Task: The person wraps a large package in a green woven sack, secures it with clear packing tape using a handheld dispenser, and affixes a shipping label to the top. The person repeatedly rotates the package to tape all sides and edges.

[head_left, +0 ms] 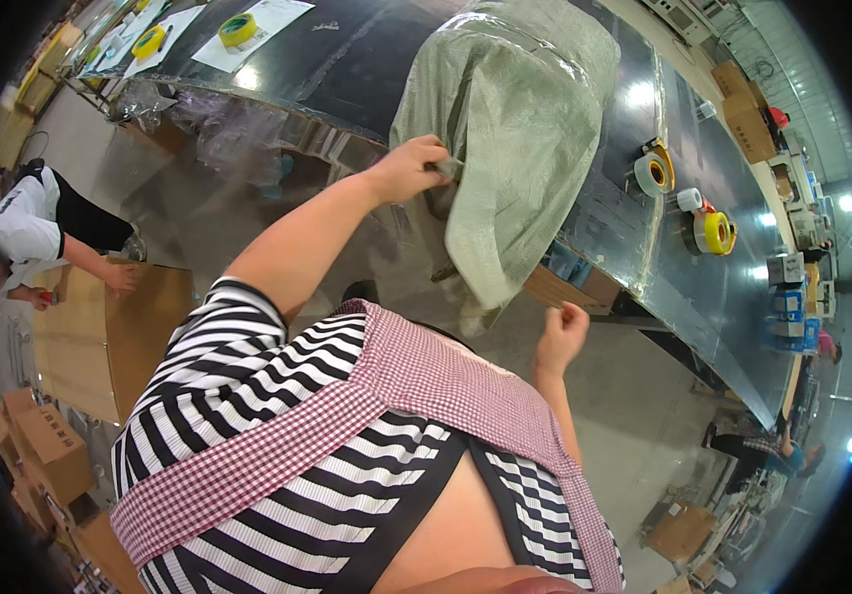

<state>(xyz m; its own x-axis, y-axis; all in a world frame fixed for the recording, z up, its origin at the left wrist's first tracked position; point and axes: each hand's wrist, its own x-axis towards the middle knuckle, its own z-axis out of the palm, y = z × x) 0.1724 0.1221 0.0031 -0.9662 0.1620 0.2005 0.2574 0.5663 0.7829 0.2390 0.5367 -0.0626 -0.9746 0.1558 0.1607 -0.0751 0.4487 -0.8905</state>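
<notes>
A large grey-green woven plastic sack (535, 129) lies over the edge of the dark table, bulky at the far end. Its loose mouth hangs down over the near side toward me. My left hand (411, 169) is closed on the left edge of this mouth, with a bit of bunched material showing at the fingertips. To the right of the hanging part, my right hand (559, 337) is in the air, apart from the sack. Its fingers are curled in, and nothing shows between them.
The dark table (347, 59) spans the far side. Tape dispensers (653, 170) and yellow tape (713, 233) sit on its right part; a tape roll (238, 30) rests on paper at left. A co-worker (45, 233) handles a large carton (114, 337) on my left.
</notes>
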